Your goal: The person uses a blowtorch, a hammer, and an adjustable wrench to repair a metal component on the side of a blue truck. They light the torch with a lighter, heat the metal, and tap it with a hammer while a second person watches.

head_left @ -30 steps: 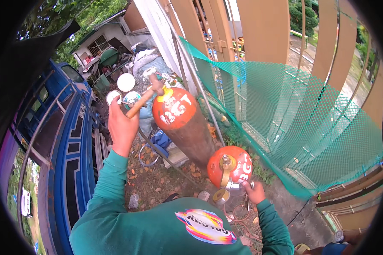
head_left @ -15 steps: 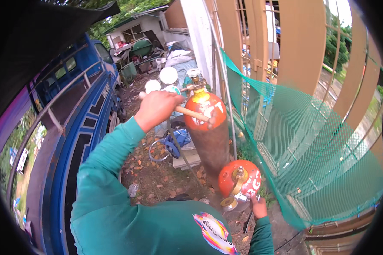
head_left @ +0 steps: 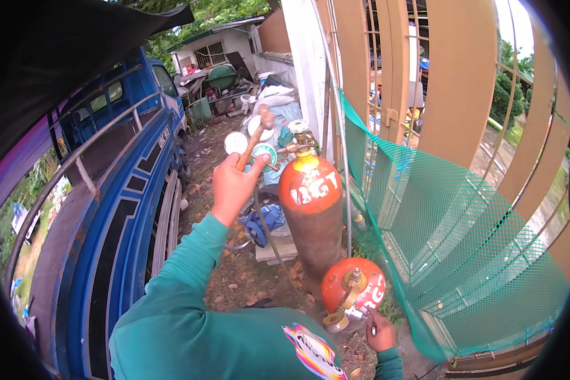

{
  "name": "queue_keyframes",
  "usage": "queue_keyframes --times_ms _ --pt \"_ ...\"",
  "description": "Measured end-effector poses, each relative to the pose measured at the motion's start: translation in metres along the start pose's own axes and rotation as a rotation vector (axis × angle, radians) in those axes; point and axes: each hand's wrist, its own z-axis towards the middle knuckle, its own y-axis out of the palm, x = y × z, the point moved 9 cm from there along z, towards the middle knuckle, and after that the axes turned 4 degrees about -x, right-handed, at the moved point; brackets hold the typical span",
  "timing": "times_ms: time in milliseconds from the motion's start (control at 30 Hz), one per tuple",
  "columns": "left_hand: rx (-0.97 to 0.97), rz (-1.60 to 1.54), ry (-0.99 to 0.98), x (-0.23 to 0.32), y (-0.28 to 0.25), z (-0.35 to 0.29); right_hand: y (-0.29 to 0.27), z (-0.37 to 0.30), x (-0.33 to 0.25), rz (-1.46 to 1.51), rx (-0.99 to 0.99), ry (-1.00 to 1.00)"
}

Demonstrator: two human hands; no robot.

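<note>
My left hand (head_left: 233,187) is closed around the wooden handle of a hammer (head_left: 255,136), its head raised beside the gauges. Just beyond that hand are a round white-faced gauge (head_left: 237,142) and a teal-rimmed gauge (head_left: 264,155). They join the brass valve (head_left: 303,140) on top of a tall, orange-topped gas cylinder (head_left: 313,212). My right hand (head_left: 380,332), fingers curled, is low at the right, by a shiny metal fitting (head_left: 356,312) on a shorter orange cylinder (head_left: 351,285). What those fingers grip is too small to make out. A round brass-coloured part (head_left: 335,322) sits beside the fitting.
A blue truck (head_left: 117,240) with side rails stands along the left. Green mesh netting (head_left: 449,253) hangs on brown slatted fencing (head_left: 459,82) at the right. A hose (head_left: 271,237) runs down past blue fabric (head_left: 264,223) on the ground. Sacks (head_left: 278,98) lie farther back.
My left hand has swung the hammer up and away from the tall cylinder's shoulder; its head now points upward. My right hand has stayed by the fitting, shifting slightly lower in the view.
</note>
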Motion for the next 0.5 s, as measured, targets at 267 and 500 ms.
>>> queue_keyframes --times_ms 267,500 --pt "-0.092 0.397 0.182 0.050 0.017 -0.001 -0.014 0.001 -0.022 -0.211 -0.016 -0.165" --pt "-0.519 0.847 0.825 0.092 0.042 0.007 -0.014 0.009 -0.016 -0.117 0.006 -0.196"
